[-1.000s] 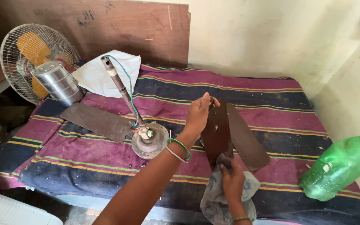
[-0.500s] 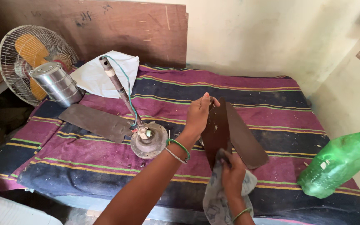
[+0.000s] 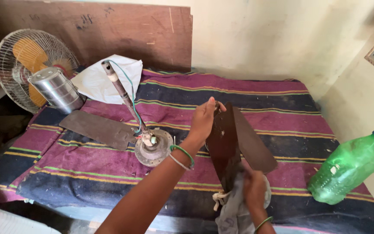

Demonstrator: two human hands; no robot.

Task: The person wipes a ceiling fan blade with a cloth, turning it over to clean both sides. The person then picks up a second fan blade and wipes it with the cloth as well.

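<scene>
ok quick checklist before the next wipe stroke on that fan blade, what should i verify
1. Left hand grips the top end of the dark brown metal fan blade: ok, fingers wrapped over the upper edge.
2. Right hand has the grey cloth rag against the blade's lower end: ok.
3. Blade clear of the second brown blade lying behind it: cannot tell, they overlap in view.
4. Round metal fan motor hub with its rod and wires out of the way: ok, it sits left of the left wrist.
5. Green plastic bottle clear of the right elbow: ok, it leans at the far right edge.
</scene>
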